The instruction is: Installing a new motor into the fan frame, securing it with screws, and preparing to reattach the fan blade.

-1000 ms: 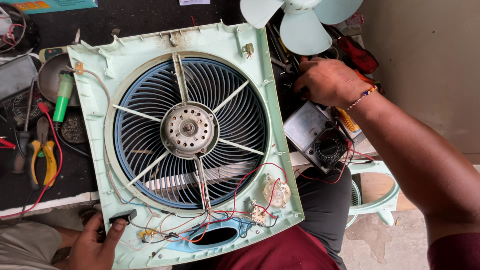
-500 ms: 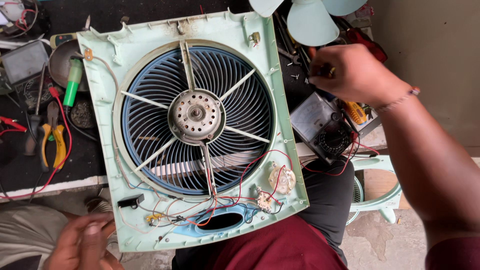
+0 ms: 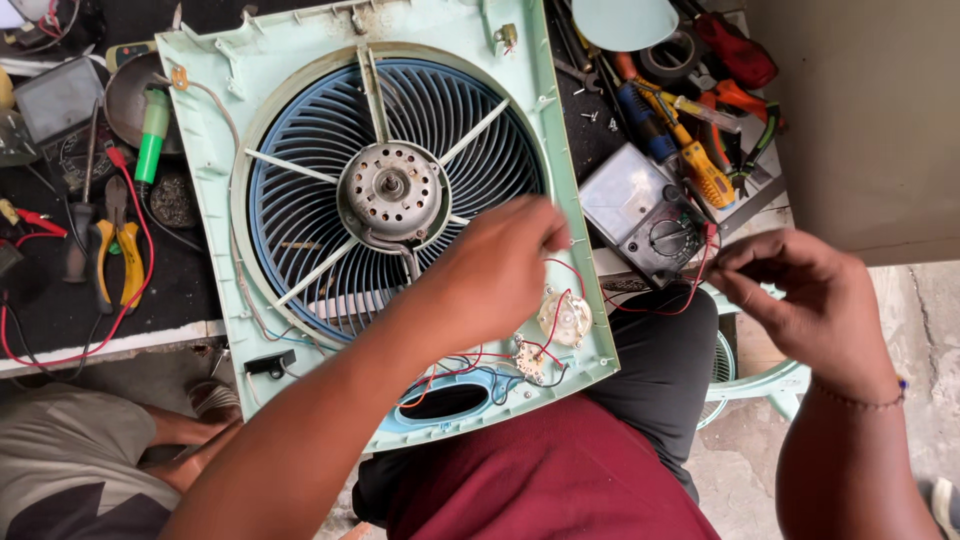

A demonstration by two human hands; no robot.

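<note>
A pale green fan housing (image 3: 210, 150) with a blue grille (image 3: 300, 220) and a bare metal motor (image 3: 390, 190) leans from the dark bench onto my lap. My left hand (image 3: 490, 270) reaches across its lower right part with the fingers curled near the right rim; what they hold is hidden. Thin red wires (image 3: 560, 300) run below it to a round cream switch (image 3: 565, 318). My right hand (image 3: 800, 290) is off the housing's right side, fingertips pinched at a red wire (image 3: 697, 275) beside a grey multimeter (image 3: 645, 210).
Screwdrivers, tape and red-handled tools (image 3: 700, 110) crowd the bench's upper right. On the left lie yellow pliers (image 3: 115, 260), a green-handled iron (image 3: 152, 135) and red leads (image 3: 60, 355). A person's leg and sandalled foot (image 3: 205, 400) are at the lower left. A concrete floor (image 3: 920, 330) lies on the right.
My left hand has come up from the housing's lower left corner and across to its right rim. My right hand has dropped from the tools to beside the multimeter. The view has closed in.
</note>
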